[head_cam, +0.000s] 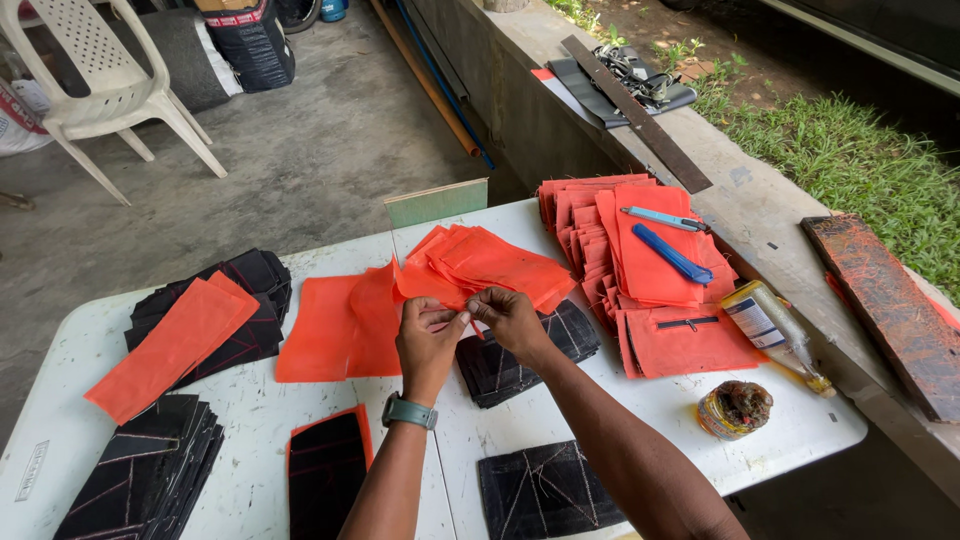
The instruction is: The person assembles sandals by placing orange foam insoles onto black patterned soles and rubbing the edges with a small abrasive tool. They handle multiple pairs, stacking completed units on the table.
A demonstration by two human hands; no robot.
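Both your forearms reach up from the bottom edge and meet near the middle of the view. Your left hand (428,338) is turned back-up, fingers curled in, thumb and forefinger pressed together in a pinch at the top; a grey-green watch (408,411) bands that wrist. Your right hand (510,318) comes in at a slant from the lower right, knuckles up, its grip also pinched, fingertips almost meeting the left's. Whether the two hands touch is hard to tell.
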